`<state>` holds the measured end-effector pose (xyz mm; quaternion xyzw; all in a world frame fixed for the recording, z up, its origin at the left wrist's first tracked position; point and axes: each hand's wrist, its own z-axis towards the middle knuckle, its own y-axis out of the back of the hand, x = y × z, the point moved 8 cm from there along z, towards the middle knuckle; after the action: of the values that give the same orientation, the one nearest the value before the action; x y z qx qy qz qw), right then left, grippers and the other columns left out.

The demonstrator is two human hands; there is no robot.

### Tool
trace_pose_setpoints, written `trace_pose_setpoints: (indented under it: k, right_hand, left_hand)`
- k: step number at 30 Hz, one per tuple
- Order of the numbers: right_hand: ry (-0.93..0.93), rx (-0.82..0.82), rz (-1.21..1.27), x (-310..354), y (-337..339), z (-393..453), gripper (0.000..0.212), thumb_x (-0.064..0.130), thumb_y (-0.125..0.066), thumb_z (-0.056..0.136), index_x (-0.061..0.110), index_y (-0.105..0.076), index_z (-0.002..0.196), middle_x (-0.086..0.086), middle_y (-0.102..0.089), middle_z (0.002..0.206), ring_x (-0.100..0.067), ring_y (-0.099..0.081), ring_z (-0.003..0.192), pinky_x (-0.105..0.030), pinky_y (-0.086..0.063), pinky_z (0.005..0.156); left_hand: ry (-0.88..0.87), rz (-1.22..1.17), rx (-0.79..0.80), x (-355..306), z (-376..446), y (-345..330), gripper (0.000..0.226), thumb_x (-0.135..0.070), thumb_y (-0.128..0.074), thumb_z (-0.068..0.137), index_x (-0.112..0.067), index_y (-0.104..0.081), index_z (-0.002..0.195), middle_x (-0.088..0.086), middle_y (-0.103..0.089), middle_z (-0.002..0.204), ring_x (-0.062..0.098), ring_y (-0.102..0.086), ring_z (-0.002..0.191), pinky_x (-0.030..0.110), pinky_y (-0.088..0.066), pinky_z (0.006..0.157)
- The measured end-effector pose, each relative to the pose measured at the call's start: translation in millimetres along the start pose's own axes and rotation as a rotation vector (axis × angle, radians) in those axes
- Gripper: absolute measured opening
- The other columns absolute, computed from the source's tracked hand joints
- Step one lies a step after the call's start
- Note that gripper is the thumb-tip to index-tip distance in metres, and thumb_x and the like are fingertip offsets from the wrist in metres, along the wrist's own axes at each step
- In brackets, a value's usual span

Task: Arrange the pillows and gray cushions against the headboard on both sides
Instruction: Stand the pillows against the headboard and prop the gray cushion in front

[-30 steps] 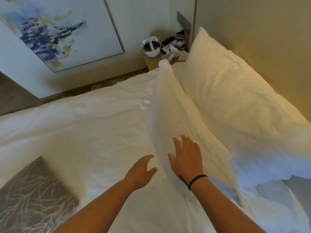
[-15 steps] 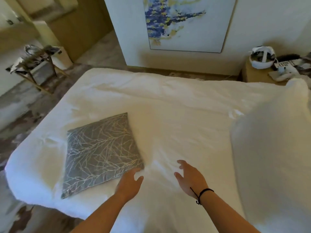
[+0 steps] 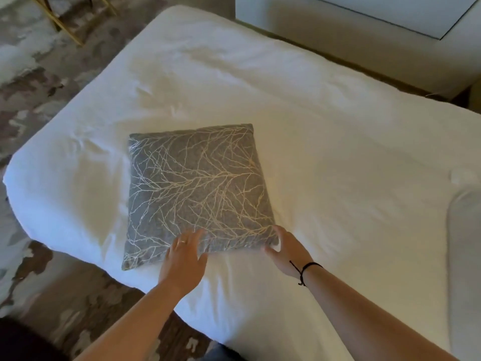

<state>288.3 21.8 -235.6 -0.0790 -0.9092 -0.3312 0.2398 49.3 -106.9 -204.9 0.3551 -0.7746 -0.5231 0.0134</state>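
A gray cushion [image 3: 197, 188] with a pale branch pattern lies flat on the white bed [image 3: 325, 142], near its foot corner. My left hand [image 3: 186, 252] rests with spread fingers on the cushion's near edge. My right hand [image 3: 285, 247], with a black cord at the wrist, touches the cushion's near right corner, fingers curved and apart. Neither hand has closed on it. The edge of a white pillow [image 3: 464, 256] shows at the far right; the headboard is out of view.
Patterned carpet [image 3: 39, 74] surrounds the bed on the left and near side. Gold legs of a small stand [image 3: 67, 24] are at the top left. A white wall [image 3: 364, 40] with a picture's lower edge runs along the top right.
The view has swung left and down from the pillows to the cushion. Both hands have moved forward onto the cushion's near edge.
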Motion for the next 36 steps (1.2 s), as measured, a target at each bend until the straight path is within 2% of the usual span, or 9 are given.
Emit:
trace_pose_setpoints:
  k: [3, 7, 10, 14, 18, 23, 27, 31, 36]
  right_hand:
    - [-0.077, -0.05, 0.117, 9, -6, 42, 0.071, 0.056, -0.054, 0.089, 0.03, -0.025, 0.148, -0.001, -0.048, 0.135, -0.012, -0.059, 0.085, -0.024, -0.046, 0.062]
    - [-0.222, -0.122, 0.293, 9, -16, 87, 0.071, 0.057, -0.06, 0.085, 0.024, -0.033, 0.143, 0.0, -0.055, 0.122, -0.022, -0.061, 0.094, -0.031, -0.05, 0.068]
    - [-0.345, -0.153, 0.433, 2, -22, 106, 0.074, 0.059, -0.067, 0.08, 0.018, -0.04, 0.136, 0.003, -0.057, 0.113, -0.017, -0.059, 0.085, -0.027, -0.045, 0.058]
    - [-0.409, -0.202, 0.57, -6, -20, 114, 0.058, 0.052, -0.08, 0.071, 0.013, -0.063, 0.11, -0.002, -0.069, 0.099, -0.024, -0.065, 0.085, -0.042, -0.057, 0.079]
    - [-0.312, -0.304, 0.58, 18, 3, 96, 0.033, 0.042, -0.078, 0.077, 0.016, -0.066, 0.092, -0.002, -0.071, 0.088, -0.021, -0.068, 0.077, -0.042, -0.059, 0.074]
    - [-0.118, -0.337, 0.489, 65, 35, 39, 0.03, 0.039, -0.07, 0.084, 0.01, -0.061, 0.085, -0.004, -0.069, 0.08, -0.018, -0.067, 0.068, -0.031, -0.055, 0.056]
    - [-0.054, -0.409, 0.44, 80, 74, -24, 0.033, 0.037, -0.067, 0.086, 0.007, -0.055, 0.083, -0.007, -0.063, 0.078, -0.019, -0.061, 0.068, -0.027, -0.044, 0.053]
    - [0.034, -0.525, 0.433, 69, 138, -99, 0.031, 0.034, -0.066, 0.087, 0.015, -0.046, 0.074, 0.0, -0.054, 0.071, -0.014, -0.052, 0.06, -0.016, -0.035, 0.047]
    - [0.089, -0.76, 0.355, 23, 237, -215, 0.035, 0.031, -0.066, 0.089, 0.022, -0.038, 0.069, 0.005, -0.047, 0.064, -0.007, -0.042, 0.053, -0.013, -0.037, 0.049]
  left_hand:
    - [-0.029, 0.048, -0.007, 18, 18, -9, 0.052, -0.025, -0.041, 0.1, -0.038, -0.022, 0.147, 0.001, -0.012, 0.163, 0.024, -0.003, 0.15, 0.047, -0.02, 0.12]
    - [-0.045, 0.111, -0.021, 40, 36, -17, 0.062, -0.028, -0.043, 0.099, -0.039, -0.011, 0.151, 0.0, 0.0, 0.165, 0.023, 0.006, 0.151, 0.051, -0.008, 0.121]
    - [-0.03, 0.069, 0.009, 56, 45, -23, 0.068, -0.038, -0.05, 0.096, -0.04, -0.009, 0.151, -0.01, 0.006, 0.164, 0.018, 0.006, 0.15, 0.062, -0.011, 0.117]
    - [-0.035, 0.076, 0.013, 64, 50, -24, 0.084, -0.049, -0.056, 0.091, -0.046, 0.004, 0.149, -0.012, 0.006, 0.164, 0.02, 0.002, 0.15, 0.068, -0.015, 0.113]
    - [-0.111, 0.2, -0.037, 48, 49, -20, 0.098, -0.069, -0.052, 0.084, -0.047, 0.02, 0.148, -0.004, 0.016, 0.163, 0.031, 0.002, 0.151, 0.07, -0.011, 0.113]
    - [-0.212, 0.24, -0.085, -8, 48, 6, 0.117, -0.082, -0.057, 0.066, -0.045, 0.015, 0.151, 0.001, 0.005, 0.165, 0.037, -0.008, 0.149, 0.07, -0.02, 0.11]
    - [-0.224, 0.171, -0.049, -60, 28, 23, 0.136, -0.078, -0.068, 0.052, -0.043, 0.019, 0.15, 0.003, 0.016, 0.164, 0.036, -0.001, 0.15, 0.066, -0.021, 0.112]
    - [-0.332, 0.018, -0.079, -137, -11, 26, 0.133, -0.074, -0.062, 0.049, -0.042, 0.018, 0.15, -0.003, 0.022, 0.162, 0.03, 0.001, 0.151, 0.06, -0.028, 0.113]
    - [-0.537, -0.189, -0.085, -281, -59, 25, 0.143, -0.088, -0.063, 0.043, -0.044, 0.022, 0.149, -0.012, 0.02, 0.162, 0.027, -0.021, 0.148, 0.052, -0.043, 0.104]
